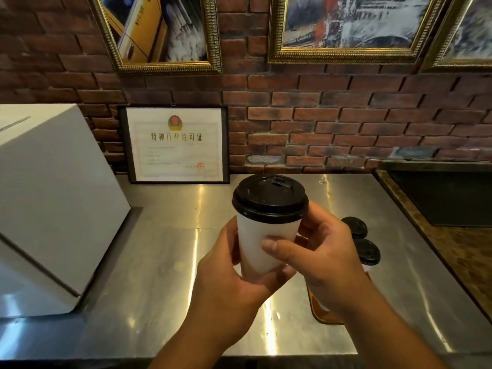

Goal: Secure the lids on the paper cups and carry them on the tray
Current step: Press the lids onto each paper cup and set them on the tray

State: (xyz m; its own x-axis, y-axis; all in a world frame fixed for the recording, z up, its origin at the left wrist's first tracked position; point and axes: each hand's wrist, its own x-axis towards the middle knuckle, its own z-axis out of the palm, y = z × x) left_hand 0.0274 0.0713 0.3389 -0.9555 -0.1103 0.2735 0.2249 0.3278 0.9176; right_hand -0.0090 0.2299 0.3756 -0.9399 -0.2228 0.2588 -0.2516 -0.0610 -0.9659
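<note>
Both hands hold one white paper cup (255, 246) in the air above the middle of the steel bench (159, 262), and the black lid (270, 199) sits on its rim. The left hand (231, 278) wraps the lower part from the left side. The right hand (327, 257) grasps it from the right, with the thumb (271, 246) across the front. Toward the right edge, partly hidden behind this hand, stand a farther cup (355, 227) and a nearer cup (368, 251), both lidded. A brown tray (323, 314) shows under the wrist.
</note>
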